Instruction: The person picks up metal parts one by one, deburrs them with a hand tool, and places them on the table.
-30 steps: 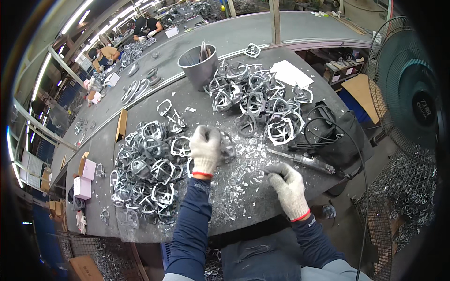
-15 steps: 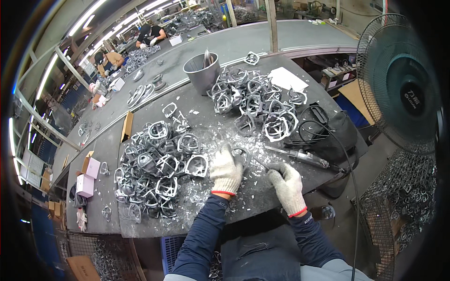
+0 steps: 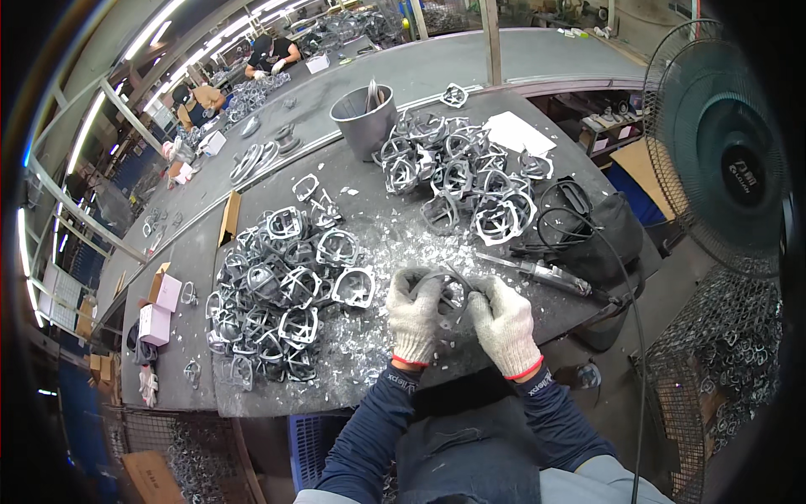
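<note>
My left hand, in a pale knitted glove with a red cuff, is closed on the left side of a grey metal frame casting held above the chip-strewn table. My right hand, gloved alike, has its fingers closed at the casting's right edge; what sits between its fingertips is hidden. To the left lies a heap of similar open-ring castings. A second heap stands farther off, right of centre. Beyond my right hand rests a metal hand tool with a long thin tip.
Silvery flakes litter the table. A grey bucket holding thin pieces stands behind the far heap, with white paper to its right. A black bag and cable lie at the right edge, near a large fan. Two people work at the far left.
My right hand has moved left and up to the casting, where the thin dark rod it held no longer shows clearly. The casting is raised and turned in my left hand.
</note>
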Tool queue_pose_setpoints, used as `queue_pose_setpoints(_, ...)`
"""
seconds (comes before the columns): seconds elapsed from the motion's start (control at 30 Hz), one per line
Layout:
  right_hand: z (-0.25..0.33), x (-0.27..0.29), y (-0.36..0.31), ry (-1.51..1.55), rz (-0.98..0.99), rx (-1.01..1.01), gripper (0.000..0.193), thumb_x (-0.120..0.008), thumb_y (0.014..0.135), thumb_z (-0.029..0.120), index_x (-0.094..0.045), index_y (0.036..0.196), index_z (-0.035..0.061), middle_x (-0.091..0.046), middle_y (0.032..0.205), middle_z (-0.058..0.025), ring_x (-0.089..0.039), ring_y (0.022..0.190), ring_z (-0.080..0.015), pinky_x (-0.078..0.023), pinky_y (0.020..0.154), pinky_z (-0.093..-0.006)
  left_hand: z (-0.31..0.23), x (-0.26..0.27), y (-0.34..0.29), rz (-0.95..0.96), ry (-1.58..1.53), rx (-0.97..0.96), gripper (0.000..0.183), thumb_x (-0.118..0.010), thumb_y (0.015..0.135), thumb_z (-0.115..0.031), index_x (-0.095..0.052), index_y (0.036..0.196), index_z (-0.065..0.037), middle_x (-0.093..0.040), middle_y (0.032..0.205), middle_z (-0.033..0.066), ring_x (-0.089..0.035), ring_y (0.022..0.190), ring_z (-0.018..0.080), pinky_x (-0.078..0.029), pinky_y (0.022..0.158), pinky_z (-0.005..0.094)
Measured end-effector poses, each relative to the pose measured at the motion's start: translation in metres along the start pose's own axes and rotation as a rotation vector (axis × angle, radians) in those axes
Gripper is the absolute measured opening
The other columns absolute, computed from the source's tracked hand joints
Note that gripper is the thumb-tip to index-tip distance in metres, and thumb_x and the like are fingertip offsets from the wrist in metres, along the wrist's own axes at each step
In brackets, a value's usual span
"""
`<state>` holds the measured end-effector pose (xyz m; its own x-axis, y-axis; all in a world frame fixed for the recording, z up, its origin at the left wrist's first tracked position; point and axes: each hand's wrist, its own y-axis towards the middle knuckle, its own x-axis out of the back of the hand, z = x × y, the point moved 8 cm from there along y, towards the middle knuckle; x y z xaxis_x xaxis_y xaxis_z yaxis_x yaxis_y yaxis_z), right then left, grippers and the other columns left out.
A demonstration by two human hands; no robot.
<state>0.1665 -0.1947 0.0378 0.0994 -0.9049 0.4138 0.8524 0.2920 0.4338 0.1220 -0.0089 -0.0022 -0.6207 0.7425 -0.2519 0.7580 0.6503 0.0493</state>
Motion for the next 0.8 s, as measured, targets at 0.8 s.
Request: queue_pose_setpoints(0.8,0.077,0.019,-0.002,-0.113,0.249,0.103,0.018,-0.074,0.095,0.012,-0.079,0.112,0.0054,-0.072,0.084,-0.02,-0.074,0.081,-0.0411,-0.058,0.072,-0.0501,-0.063,0.025,-0.046,-0.133,0.241,-0.284,0.026,-0.054,0.101,-0.017,-0.071,0.095,0.001,-0.067,0.074,0.0027,-0.052,0.057,0.0053,-0.039,0.054,0.0234)
